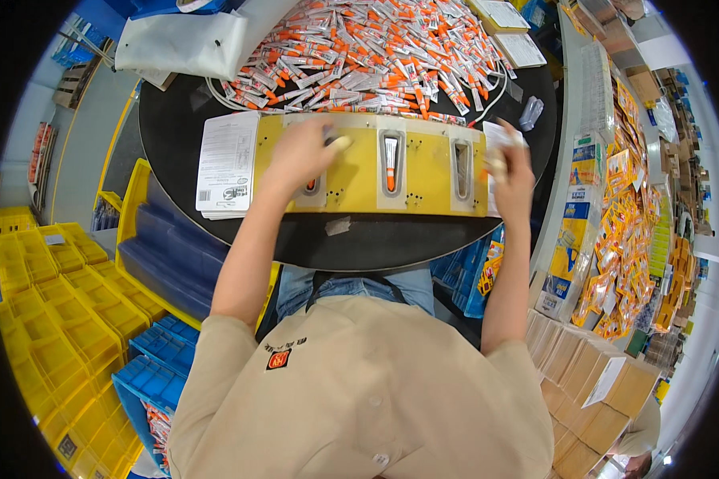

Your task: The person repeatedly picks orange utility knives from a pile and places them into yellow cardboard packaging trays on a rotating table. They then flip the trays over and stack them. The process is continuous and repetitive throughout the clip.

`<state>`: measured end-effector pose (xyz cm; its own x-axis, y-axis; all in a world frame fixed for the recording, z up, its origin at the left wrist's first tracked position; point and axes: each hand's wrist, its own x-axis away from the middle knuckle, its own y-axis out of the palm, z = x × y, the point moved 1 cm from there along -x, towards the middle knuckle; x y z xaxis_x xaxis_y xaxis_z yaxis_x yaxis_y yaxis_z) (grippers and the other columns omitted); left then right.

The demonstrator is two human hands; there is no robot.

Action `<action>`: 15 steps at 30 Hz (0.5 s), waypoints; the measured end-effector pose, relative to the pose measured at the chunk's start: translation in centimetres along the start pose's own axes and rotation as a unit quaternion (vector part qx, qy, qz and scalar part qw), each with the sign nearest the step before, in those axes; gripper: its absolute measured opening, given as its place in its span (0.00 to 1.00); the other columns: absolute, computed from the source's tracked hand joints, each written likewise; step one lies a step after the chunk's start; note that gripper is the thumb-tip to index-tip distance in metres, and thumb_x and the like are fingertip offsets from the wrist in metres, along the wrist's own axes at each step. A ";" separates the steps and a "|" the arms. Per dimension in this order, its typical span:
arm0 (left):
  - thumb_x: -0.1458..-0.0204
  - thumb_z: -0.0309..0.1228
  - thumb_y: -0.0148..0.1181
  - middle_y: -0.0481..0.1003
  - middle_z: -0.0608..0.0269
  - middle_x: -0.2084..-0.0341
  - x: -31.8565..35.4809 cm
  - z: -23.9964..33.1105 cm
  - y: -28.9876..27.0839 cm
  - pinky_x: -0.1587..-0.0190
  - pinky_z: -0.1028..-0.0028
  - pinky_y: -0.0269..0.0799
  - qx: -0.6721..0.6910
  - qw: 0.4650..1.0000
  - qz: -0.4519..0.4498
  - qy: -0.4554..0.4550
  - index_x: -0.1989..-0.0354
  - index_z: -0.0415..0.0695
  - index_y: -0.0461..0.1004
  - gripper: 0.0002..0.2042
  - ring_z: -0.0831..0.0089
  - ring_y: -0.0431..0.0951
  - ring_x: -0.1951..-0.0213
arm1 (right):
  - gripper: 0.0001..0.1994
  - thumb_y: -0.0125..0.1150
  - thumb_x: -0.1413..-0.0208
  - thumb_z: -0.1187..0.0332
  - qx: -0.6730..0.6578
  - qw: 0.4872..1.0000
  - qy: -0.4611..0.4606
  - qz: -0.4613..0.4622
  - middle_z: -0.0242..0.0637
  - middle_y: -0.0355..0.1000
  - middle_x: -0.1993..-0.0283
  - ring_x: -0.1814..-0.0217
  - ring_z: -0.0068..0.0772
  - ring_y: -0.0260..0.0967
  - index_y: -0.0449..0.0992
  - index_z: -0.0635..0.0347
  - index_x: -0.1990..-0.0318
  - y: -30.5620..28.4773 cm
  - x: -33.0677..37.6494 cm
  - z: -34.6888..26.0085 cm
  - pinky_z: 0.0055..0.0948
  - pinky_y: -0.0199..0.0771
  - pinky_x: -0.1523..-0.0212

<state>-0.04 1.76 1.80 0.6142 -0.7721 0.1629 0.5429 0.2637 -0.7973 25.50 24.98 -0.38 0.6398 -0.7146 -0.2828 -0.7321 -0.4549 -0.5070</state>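
Note:
A yellow fixture board (345, 172) with three long clear-lined pockets lies across the black round table. In its middle pocket sits a small white tube with an orange cap (391, 164), cap toward me. The right pocket (462, 169) holds no tube. My left hand (302, 156) is over the left pocket, where a bit of orange shows beneath it; its fingers are blurred. My right hand (511, 164) is at the board's right end, over a stack of white printed cards (494, 137). Motion smears its fingers, and I cannot tell what they hold.
A heap of orange-capped tubes (375, 60) covers the table's far side. A stack of printed cards (228, 164) stands left of the board. Yellow bins (64, 295) and blue crates (156, 367) lie left, cartons (591, 367) right. Clear plastic (530, 113) lies far right.

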 end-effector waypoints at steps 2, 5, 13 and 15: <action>0.52 0.45 0.64 0.77 0.44 0.62 -0.3 0.6 -0.2 0.54 0.63 0.72 0.074 0.996 0.004 0.046 0.54 0.39 0.77 0.23 0.54 0.78 0.58 | 0.18 0.58 0.43 0.74 0.025 0.974 -0.125 -0.190 0.38 0.71 0.70 0.66 0.29 0.72 0.71 0.56 0.44 2.8 -1.3 -0.7 0.28 0.71 0.64; 0.56 0.46 0.67 0.74 0.41 0.52 0.4 -3.7 -2.3 0.51 0.59 0.73 -0.034 0.974 0.212 0.069 0.51 0.33 0.72 0.30 0.51 0.76 0.54 | 0.14 0.57 0.43 0.74 0.164 0.977 0.045 -0.132 0.42 0.74 0.67 0.72 0.35 0.72 0.70 0.62 0.50 5.4 -2.2 0.7 0.32 0.73 0.69; 0.56 0.44 0.68 0.75 0.41 0.62 4.6 -18.5 -6.0 0.54 0.57 0.74 -0.197 0.956 0.090 -0.199 0.55 0.31 0.70 0.29 0.44 0.77 0.58 | 0.17 0.50 0.38 0.72 -0.303 0.904 0.290 -0.079 0.30 0.71 0.71 0.80 0.12 0.61 0.67 0.60 0.41 5.2 -0.9 2.3 0.13 0.61 0.82; 0.54 0.42 0.66 0.77 0.41 0.65 4.9 -16.7 -6.1 0.56 0.55 0.73 -0.291 0.933 0.120 -0.174 0.57 0.33 0.70 0.24 0.44 0.77 0.60 | 0.18 0.50 0.38 0.72 -0.237 0.936 0.248 -0.083 0.30 0.72 0.71 0.80 0.11 0.60 0.68 0.59 0.41 4.0 -1.2 2.4 0.13 0.58 0.83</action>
<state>-9.89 -13.26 -2.27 0.8816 -0.4706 0.0371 0.0248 -0.0323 -0.9992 22.33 25.34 -4.04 0.6537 -0.7179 0.2395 -0.7282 -0.6828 -0.0593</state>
